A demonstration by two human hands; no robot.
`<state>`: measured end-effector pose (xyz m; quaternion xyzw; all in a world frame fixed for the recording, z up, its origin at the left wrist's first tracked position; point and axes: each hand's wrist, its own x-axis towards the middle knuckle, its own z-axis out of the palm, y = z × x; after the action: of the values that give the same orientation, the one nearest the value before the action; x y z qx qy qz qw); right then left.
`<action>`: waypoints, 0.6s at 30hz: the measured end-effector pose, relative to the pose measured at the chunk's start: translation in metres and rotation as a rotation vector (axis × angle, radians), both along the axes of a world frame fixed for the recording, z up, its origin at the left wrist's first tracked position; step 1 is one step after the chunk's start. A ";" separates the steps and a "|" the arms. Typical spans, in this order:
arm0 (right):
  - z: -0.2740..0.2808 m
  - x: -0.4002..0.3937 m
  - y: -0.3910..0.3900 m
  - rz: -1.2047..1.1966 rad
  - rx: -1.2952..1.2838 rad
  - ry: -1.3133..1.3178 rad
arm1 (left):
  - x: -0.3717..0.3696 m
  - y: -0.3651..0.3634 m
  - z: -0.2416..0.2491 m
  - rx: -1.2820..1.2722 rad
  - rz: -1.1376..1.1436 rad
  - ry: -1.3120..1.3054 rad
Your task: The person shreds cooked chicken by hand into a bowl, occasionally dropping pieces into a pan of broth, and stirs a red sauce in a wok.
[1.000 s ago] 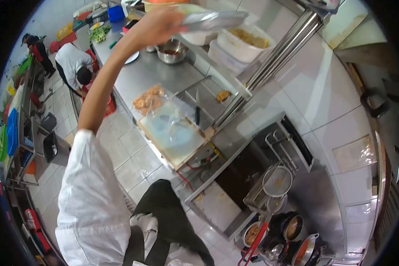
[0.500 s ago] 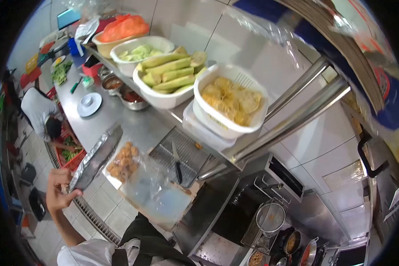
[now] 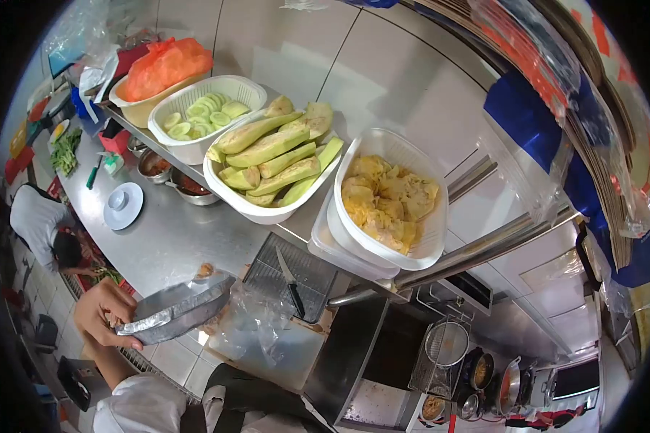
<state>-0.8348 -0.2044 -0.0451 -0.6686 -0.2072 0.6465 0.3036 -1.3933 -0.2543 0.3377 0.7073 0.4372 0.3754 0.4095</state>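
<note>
My left hand [image 3: 107,315] grips the edge of a shallow silver foil tray [image 3: 184,312], fingers curled under and thumb along its rim. The tray is held tilted above the end of the steel counter, in front of a cutting board [image 3: 296,353] with a clear plastic bag [image 3: 256,328] lying on it. Behind it, small brown balls [image 3: 206,270] are mostly hidden. A knife [image 3: 289,280] with a black handle rests on a wire rack [image 3: 318,278] to the right. My right hand is out of view.
A shelf above holds white baskets of sliced cucumber [image 3: 208,115], peeled eggplant pieces [image 3: 282,155] and yellow crisp-looking sheets [image 3: 390,198]. A blue-white plate [image 3: 123,206] sits on the steel counter [image 3: 173,234]. A co-worker [image 3: 40,224] bends at left; pans [image 3: 480,369] stand on the stove.
My left hand has brought the tray right and lower in view, now covering most of the brown balls. The camera view has shifted.
</note>
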 end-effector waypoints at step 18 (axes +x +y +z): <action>-0.017 0.000 -0.039 -0.075 -0.033 -0.057 | -0.013 0.032 -0.006 0.035 -0.024 -0.031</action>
<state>-0.8345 -0.2437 -0.0617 -0.6990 -0.1799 0.6184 0.3108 -1.4062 -0.2227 0.3317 0.7136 0.4156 0.3891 0.4082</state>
